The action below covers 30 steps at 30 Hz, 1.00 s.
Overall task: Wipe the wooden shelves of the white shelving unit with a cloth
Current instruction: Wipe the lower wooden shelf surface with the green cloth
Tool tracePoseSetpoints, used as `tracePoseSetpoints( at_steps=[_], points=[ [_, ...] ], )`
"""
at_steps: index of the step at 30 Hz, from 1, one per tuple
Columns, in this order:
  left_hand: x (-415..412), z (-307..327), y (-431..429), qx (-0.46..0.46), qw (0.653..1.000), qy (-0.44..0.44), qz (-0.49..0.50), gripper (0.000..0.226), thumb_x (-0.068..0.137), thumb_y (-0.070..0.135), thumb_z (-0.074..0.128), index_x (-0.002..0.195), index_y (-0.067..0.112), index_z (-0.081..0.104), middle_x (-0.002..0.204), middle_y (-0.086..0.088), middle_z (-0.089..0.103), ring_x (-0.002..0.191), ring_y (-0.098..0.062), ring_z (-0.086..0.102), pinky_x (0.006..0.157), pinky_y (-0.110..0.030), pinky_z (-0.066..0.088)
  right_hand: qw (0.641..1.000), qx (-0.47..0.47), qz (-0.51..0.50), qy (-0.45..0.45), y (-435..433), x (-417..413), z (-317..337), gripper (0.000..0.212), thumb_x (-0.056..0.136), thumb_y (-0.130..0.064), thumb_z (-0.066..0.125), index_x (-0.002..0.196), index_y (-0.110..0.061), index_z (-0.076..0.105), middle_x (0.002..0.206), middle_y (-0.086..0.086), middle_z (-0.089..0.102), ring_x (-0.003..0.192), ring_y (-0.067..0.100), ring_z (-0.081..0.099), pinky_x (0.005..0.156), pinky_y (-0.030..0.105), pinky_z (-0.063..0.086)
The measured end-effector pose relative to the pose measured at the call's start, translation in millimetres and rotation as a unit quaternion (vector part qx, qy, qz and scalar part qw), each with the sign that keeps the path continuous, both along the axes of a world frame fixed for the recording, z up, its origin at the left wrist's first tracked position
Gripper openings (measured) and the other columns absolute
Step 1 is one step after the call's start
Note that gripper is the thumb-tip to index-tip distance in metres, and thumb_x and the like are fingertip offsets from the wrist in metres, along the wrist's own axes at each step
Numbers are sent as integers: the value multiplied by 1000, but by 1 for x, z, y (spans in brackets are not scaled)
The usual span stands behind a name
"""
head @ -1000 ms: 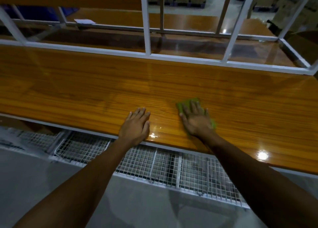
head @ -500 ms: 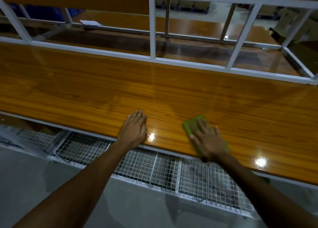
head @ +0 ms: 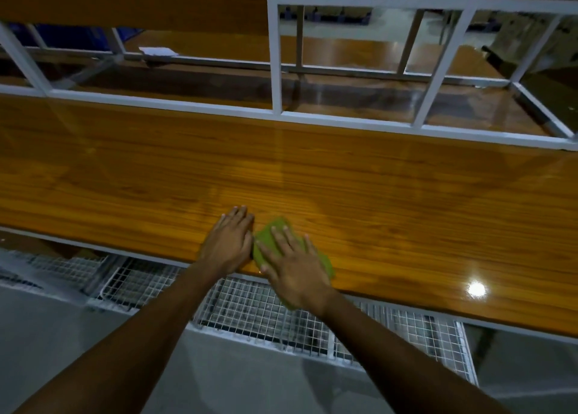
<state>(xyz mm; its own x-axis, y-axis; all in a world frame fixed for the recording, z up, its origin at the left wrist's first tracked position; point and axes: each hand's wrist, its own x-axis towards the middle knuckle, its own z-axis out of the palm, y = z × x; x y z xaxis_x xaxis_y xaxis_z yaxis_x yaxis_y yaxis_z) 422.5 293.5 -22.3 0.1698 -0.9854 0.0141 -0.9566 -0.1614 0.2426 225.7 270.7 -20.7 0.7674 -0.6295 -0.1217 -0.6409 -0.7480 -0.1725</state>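
Right hand [head: 294,269] is pressing the green cloth [head: 271,232] flat onto the wooden shelf [head: 391,194]. Its fingers [head: 283,237] are lying straight and spread, not curling round the fabric. The cloth is sitting under palm and fingers at the shelf's near edge. One corner is showing beyond the fingertips, and a fold seems to be hanging over the edge below the wrist.

Left hand [head: 230,244] is resting flat on bare wood, fingers straight and together, holding nothing. It is lying just beside the right thumb; whether it is touching the cloth, cannot tell.

Judgement: the near-edge strip is being wiped.
- Weight should be going evenly through the whole palm, with long overlapping passes along the grain.
- The loose fold should be tucked under the palm so it is not dragging or bunching.
- The left hand is crowding the path thumb-side and should be lifted or moved clear.
- The band beyond the fingertips, up to the white frame [head: 275,69], is needing a further reach.
- The light reflection [head: 476,288], well to the little-finger side, is useful for checking streaks.
- The wire mesh shelf [head: 250,307] is lying under the wrists, and a slipped cloth would likely be landing there.
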Motion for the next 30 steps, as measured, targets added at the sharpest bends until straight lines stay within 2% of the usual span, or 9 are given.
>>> tracePoseSetpoints(
  at_steps=[3, 6, 8, 11, 13, 18, 21, 25, 30],
  points=[
    [-5, 3, -8, -4, 1000, 7, -15, 68, 91, 43, 17, 151, 15, 30, 161, -8, 19, 149, -21, 12, 121, -38, 8, 999, 3, -32, 16, -13, -51, 2, 57, 101, -62, 2, 154, -46, -10, 162, 0, -23, 151, 23, -23, 117, 52, -20],
    [-6, 4, -17, -2, 999, 9, -34, 67, 93, 46, 16, 153, 16, 26, 162, -6, 15, 150, -19, 9, 121, -36, 5, 994, -4, -107, 27, -47, -83, 9, 62, 91, -67, -12, 149, -47, -16, 161, 1, -23, 151, 22, -21, 121, 55, -12],
    [-5, 2, -24, -5, 999, 11, -39, 68, 93, 47, 15, 153, 16, 25, 162, -6, 15, 150, -19, 8, 120, -36, 3, 986, -10, -166, 17, -79, -85, 6, 76, 84, -73, -21, 153, -43, -11, 164, 3, -18, 152, 24, -18, 122, 58, -6],
    [-1, -3, -38, -13, 999, 11, -40, 68, 93, 47, 15, 153, 16, 26, 162, -6, 16, 150, -18, 9, 120, -36, 3, 970, -5, -243, 9, -124, -55, -3, 70, 97, -67, 1, 160, -36, 2, 168, 7, -7, 154, 28, -10, 120, 61, -2],
    [1, -4, -50, -20, 999, 16, -39, 67, 93, 46, 16, 152, 16, 27, 161, -6, 17, 149, -18, 10, 121, -37, 5, 968, -2, -250, 11, -137, -17, -3, 64, 102, -59, 9, 160, -34, 1, 168, 9, -7, 154, 30, -11, 120, 62, -3],
    [2, -1, -77, -34, 998, 26, -42, 64, 93, 38, 16, 151, 17, 30, 160, -8, 22, 149, -21, 14, 121, -40, 10, 989, -11, -149, 13, -105, 40, -1, 61, 104, -57, 12, 160, -36, 1, 168, 8, -7, 154, 28, -12, 120, 61, -6],
    [3, -2, -83, -32, 998, 30, -48, 62, 94, 38, 17, 150, 16, 33, 159, -10, 24, 148, -24, 17, 120, -42, 12, 990, -13, -142, 8, -72, 4, -2, 61, 102, -63, 6, 158, -42, -5, 166, 3, -14, 153, 25, -17, 119, 62, -9],
    [-7, 0, -99, -21, 998, 18, -54, 65, 94, 42, 15, 150, 16, 32, 160, -10, 22, 149, -24, 15, 120, -40, 8, 966, 0, -257, 14, -75, -68, 1, 64, 98, -66, 0, 155, -42, -15, 160, 0, -29, 149, 23, -26, 117, 61, -17],
    [-13, -2, -119, -22, 998, 30, -60, 65, 93, 43, 14, 151, 17, 31, 161, -9, 18, 150, -22, 10, 121, -39, 8, 924, -6, -381, 3, -153, -134, -4, 65, 101, -64, 11, 160, -38, 1, 168, 7, -7, 154, 28, -10, 118, 67, -3]
  ],
)
